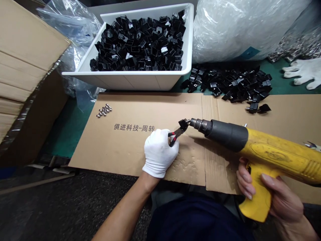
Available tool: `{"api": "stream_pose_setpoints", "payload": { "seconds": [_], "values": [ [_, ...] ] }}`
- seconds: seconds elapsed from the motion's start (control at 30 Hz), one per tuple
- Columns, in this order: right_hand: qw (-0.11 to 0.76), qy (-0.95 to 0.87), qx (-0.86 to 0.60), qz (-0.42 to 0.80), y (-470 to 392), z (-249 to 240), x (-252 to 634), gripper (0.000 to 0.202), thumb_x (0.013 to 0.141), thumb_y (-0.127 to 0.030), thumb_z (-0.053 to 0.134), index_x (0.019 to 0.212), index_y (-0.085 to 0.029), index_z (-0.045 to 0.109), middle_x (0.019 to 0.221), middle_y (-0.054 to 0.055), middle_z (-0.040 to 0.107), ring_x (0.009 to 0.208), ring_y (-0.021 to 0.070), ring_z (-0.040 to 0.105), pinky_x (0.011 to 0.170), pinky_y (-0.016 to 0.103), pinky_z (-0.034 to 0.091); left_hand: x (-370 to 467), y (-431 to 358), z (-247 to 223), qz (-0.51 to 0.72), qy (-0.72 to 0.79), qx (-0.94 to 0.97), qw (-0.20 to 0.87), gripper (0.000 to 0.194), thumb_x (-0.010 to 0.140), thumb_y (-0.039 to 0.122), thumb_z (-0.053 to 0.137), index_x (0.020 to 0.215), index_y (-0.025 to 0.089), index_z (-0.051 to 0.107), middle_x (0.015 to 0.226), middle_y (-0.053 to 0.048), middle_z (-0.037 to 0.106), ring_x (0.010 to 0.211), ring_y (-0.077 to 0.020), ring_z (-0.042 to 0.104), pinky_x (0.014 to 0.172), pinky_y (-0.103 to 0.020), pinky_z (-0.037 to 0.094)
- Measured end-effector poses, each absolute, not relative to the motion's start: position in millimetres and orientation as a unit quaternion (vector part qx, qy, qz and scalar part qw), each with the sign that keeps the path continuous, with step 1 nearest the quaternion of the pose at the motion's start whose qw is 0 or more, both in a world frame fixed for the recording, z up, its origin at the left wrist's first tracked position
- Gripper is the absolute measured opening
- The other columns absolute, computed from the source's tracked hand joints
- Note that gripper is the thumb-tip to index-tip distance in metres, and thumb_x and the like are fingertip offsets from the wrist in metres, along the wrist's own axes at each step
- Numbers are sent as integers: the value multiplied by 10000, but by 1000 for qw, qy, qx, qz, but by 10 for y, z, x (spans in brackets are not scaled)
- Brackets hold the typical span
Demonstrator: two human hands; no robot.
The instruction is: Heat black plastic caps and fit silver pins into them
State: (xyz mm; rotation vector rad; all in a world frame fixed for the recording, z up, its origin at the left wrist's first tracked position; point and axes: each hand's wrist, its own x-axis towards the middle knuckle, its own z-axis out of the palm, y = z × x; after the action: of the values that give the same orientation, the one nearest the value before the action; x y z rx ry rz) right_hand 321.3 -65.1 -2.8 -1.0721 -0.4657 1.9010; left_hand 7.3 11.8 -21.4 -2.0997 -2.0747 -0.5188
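My left hand (160, 150), in a white glove, is closed round the red and black handles of a pair of pliers (178, 132). A small black plastic part (183, 123) with a metal pin sits at the jaws of the pliers. Bare and wrapped round the grip, my right hand (278, 194) holds a yellow heat gun (278, 154). The gun's stepped metal nozzle points left, its tip right beside the pin; whether they touch I cannot tell.
A white bin (125, 80) full of black plastic parts stands at the back. Right of it lies a pile of similar parts (233, 83). Several metal pins (104, 110) lie on the cardboard sheet (130, 150). A white glove (303, 73) and plastic bags (245, 26) are farther back.
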Motion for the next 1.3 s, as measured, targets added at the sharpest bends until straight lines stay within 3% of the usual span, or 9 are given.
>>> {"api": "stream_pose_setpoints", "payload": {
  "seconds": [0.27,1.3],
  "values": [
    [430,-209,-382,791,-667,-112,3295,354,943,-411,652,1256,-245,660,868,40,601,634,164,568,555,309,541,71,121,-208,-169,-692,-699,69,61,849,275,618,833,230,580,762,-51,602,731,-242,586,663,-363,420],
    [435,-198,-396,784,-651,-80,3240,366,912,-402,695,1236,-236,658,859,33,599,630,164,561,557,303,542,71,124,-188,-170,-694,-697,56,54,840,266,623,833,226,588,766,-53,611,731,-237,584,668,-358,411]
  ]
}}
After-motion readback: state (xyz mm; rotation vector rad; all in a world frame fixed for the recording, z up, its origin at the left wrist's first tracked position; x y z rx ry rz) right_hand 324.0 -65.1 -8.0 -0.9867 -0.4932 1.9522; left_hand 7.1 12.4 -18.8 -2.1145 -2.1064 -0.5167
